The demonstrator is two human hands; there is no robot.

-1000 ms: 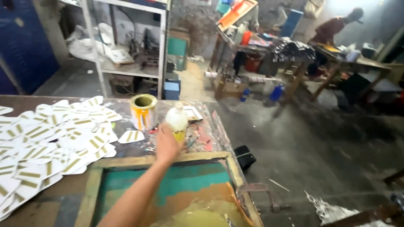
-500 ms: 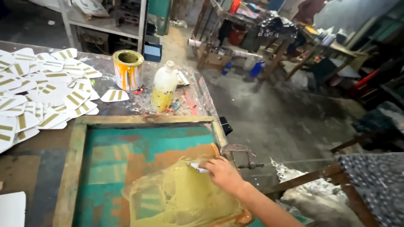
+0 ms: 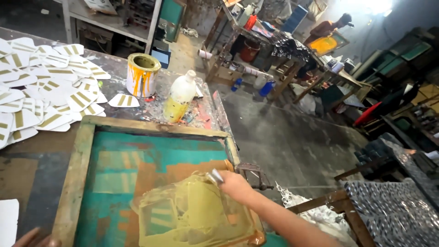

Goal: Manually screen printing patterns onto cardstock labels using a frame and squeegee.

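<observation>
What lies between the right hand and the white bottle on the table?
In the head view, between the right hand and the white bottle lie the teal and orange screen mesh and the far wooden frame rail.

At the lower left edge of the frame only the fingertips of the left hand [image 3: 32, 238] show. The wooden-framed teal printing screen [image 3: 75, 183] runs off the bottom edge. The distant person in an orange top [image 3: 330, 28], upper right, is too small to make out.

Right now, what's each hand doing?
Right hand: closed on a small pale tool over the yellow ink.
Left hand: only fingertips show; cannot tell.
</observation>
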